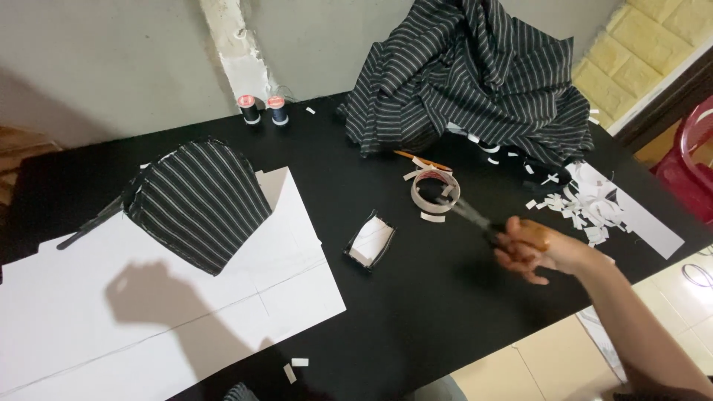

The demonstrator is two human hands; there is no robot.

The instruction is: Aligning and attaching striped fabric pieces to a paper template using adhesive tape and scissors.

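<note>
My right hand [541,249] reaches over the right side of the black table [416,312] and grips orange-handled scissors [483,220]. Their blades point up-left toward a roll of tape [434,190]. A small white paper piece with a dark fabric border [370,240] lies left of the hand. A cut piece of black striped fabric [199,202] rests on large white paper sheets [148,312] at the left. My left hand is out of sight; only a hand-shaped shadow falls on the paper.
A heap of black striped cloth [475,82] sits at the back right. Two thread spools [264,110] stand by the wall. White paper scraps [587,208] litter the right end. A red chair [691,160] stands beyond the table.
</note>
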